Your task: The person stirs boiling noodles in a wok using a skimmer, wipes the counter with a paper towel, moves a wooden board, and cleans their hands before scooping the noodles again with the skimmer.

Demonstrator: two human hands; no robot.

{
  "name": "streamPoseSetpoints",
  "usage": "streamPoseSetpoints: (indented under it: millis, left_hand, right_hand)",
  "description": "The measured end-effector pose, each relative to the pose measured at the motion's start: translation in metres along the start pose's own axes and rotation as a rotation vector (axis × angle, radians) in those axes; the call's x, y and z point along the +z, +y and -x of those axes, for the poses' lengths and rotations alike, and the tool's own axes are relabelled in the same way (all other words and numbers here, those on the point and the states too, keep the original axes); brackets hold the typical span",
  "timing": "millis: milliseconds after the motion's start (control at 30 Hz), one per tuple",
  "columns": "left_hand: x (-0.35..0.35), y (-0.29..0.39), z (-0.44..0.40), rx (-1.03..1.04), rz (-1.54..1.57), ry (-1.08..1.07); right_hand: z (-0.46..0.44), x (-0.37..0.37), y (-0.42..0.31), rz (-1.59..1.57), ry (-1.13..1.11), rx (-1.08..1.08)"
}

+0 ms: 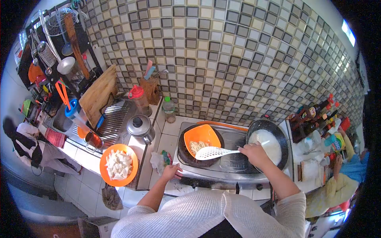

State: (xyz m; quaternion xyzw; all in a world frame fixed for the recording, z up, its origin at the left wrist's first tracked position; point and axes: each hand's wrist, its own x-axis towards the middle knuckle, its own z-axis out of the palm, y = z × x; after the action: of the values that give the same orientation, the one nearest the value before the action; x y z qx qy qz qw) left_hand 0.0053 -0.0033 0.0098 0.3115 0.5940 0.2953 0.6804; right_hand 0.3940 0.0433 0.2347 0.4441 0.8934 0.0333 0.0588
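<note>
My right hand grips the handle of a white slotted spatula, whose perforated head lies over the near edge of an orange square bowl. Pale strips sit inside that bowl, which rests on the left burner of the stove. Right of the hand, a black wok on the right burner holds whitish liquid. My left hand is at the stove's front left corner, fingers apart and holding nothing visible. A crumpled plastic bag lies just beyond it.
An orange plate of white pieces stands at the left counter's edge. Behind it are a lidded metal pot, a red-lidded container and a green-capped bottle. Bottles crowd the right. People are visible at the far right.
</note>
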Motion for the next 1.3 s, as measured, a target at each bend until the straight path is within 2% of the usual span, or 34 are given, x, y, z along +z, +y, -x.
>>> streamPoseSetpoints:
  millis: [100,500,600,700,767,900,967,1100,1167,1233,1300]
  left_hand:
    - [-0.002,-0.006,-0.005,0.015,0.089,-0.034]
    - [0.0,0.004,0.003,-0.028,-0.068,-0.008]
    - [-0.003,-0.008,-0.006,0.038,0.015,-0.023]
    - [0.0,-0.006,-0.002,0.069,0.056,-0.002]
    - [-0.001,-0.004,-0.001,0.003,0.035,-0.015]
    - [-0.003,-0.004,-0.005,-0.018,-0.047,-0.007]
    - [-0.007,-0.018,-0.017,-0.007,-0.056,-0.018]
    - [-0.004,-0.009,-0.005,-0.013,-0.19,0.004]
    - [-0.004,-0.013,-0.012,-0.008,-0.157,0.024]
    - [-0.002,-0.006,-0.008,-0.023,-0.187,0.016]
    - [0.001,-0.005,-0.007,-0.039,-0.209,0.018]
  right_hand:
    - [0.006,-0.003,-0.005,0.014,0.013,-0.002]
    - [-0.025,0.018,-0.039,0.044,-0.024,0.138]
    - [-0.025,-0.001,-0.029,-0.105,-0.019,0.206]
    - [-0.02,-0.012,-0.026,-0.127,0.082,0.309]
    - [-0.014,-0.009,-0.03,-0.063,0.213,0.327]
    - [0.003,0.001,-0.032,-0.078,0.133,0.33]
    - [0.012,0.001,-0.034,-0.221,0.174,0.439]
    - [0.035,0.038,-0.045,-0.472,0.264,0.514]
    - [0.046,0.065,-0.051,-0.557,0.44,0.443]
    - [0.044,0.082,-0.066,-0.567,0.476,0.462]
    - [0.048,0.085,-0.076,-0.636,0.23,0.505]
